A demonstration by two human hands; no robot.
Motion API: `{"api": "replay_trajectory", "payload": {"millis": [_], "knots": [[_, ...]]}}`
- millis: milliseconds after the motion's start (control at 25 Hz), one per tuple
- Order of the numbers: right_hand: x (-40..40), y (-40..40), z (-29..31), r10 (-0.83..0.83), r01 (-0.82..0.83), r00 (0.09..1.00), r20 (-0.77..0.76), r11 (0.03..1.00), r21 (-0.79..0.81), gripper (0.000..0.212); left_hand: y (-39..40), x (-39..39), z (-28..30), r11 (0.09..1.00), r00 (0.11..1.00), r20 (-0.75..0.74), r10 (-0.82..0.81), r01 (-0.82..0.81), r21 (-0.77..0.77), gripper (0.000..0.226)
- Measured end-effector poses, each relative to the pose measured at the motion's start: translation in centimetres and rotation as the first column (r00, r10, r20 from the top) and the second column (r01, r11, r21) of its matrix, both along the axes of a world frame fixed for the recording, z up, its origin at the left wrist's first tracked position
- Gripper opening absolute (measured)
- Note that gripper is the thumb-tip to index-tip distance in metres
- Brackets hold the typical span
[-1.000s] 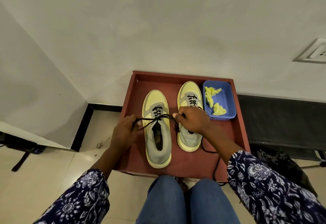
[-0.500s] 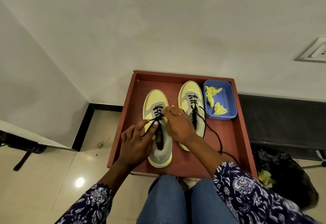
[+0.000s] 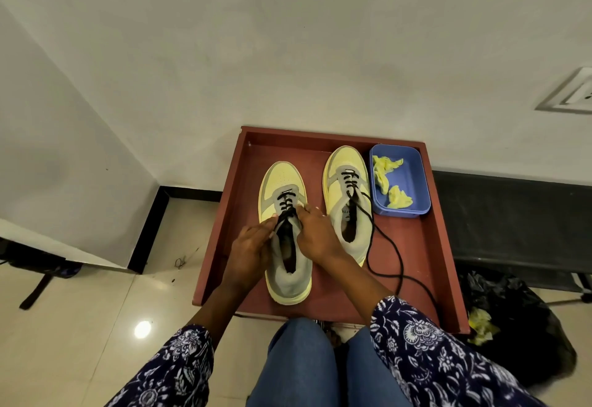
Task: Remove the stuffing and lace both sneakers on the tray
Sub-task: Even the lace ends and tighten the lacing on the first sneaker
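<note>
Both hands now converged at throat of left yellow-and-grey mesh sneaker (image 3: pixel 286 230) on red-brown wooden tray (image 3: pixel 435 246). Second ago hands were spread wide, black lace (image 3: pixel 286 211) pulled taut between them; now slack gone, ends gathered. Likely knotting stage on this shoe.

Left hand (image 3: pixel 253 248) and right hand (image 3: pixel 317 233) pinch lace ends.

Right sneaker (image 3: pixel 347 195): loose lace (image 3: pixel 384 246) trails across tray, untied.

Yellow paper stuffing (image 3: pixel 389 182) sits in blue plastic tub (image 3: pixel 413 182).

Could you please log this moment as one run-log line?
left hand and right hand: pinching lace at left sneaker | right sneaker: lace trailing loose | stuffing: in blue bin
</note>
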State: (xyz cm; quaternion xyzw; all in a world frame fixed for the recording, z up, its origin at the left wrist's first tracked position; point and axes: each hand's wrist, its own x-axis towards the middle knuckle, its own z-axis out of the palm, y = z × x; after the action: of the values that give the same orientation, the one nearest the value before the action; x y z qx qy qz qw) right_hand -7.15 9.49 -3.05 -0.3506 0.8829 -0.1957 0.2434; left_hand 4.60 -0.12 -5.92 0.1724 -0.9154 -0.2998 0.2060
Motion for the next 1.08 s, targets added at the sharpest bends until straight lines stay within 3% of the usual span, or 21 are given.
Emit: {"api": "replay_trajectory", "payload": {"millis": [160, 280, 400, 480, 680, 880, 1080], "knots": [[0.1, 0.1, -0.6, -0.102, 0.108, 0.99, 0.094, 0.993, -0.057, 0.044, -0.3, 0.5, -0.6, 0.996, 0.996, 0.047, 0.072, -0.075, 0.052, 0.035], [0.4, 0.5, -0.3, -0.145, 0.153, 0.986, 0.076, 0.981, -0.117, 0.036, -0.1, 0.4, -0.3, 0.98, 0.983, 0.09, 0.158, -0.168, 0.106, 0.03], [1.5, 1.0, -0.2, -0.215, 0.223, 0.975, 0.062, 0.957, -0.184, 0.041, 0.6, -0.4, 0.5, 0.893, 0.937, 0.184, 0.295, -0.339, 0.295, 0.028], [2.4, 1.3, -0.4, -0.28, 0.291, 0.957, 0.079, 0.937, -0.192, 0.041, 1.1, -0.9, 1.0, 0.835, 0.892, 0.288, 0.349, -0.436, 0.336, 0.03], [4.0, 1.8, -0.8, -0.382, 0.409, 0.907, 0.176, 0.897, -0.165, 0.034, 3.6, -0.8, 2.2, 0.771, 0.895, 0.318, 0.313, -0.435, 0.464, 0.029], [3.9, 1.7, -0.2, -0.334, 0.346, 0.926, 0.177, 0.937, -0.04, 0.036, 3.6, -2.0, 2.1, 0.776, 0.852, 0.428, 0.302, -0.481, 0.409, 0.031], [3.5, 0.7, 0.0, -0.296, 0.298, 0.95, 0.101, 0.955, -0.002, 0.03, 2.9, -2.6, 2.6, 0.719, 0.808, 0.426, 0.407, -0.571, 0.397, 0.028]]}}
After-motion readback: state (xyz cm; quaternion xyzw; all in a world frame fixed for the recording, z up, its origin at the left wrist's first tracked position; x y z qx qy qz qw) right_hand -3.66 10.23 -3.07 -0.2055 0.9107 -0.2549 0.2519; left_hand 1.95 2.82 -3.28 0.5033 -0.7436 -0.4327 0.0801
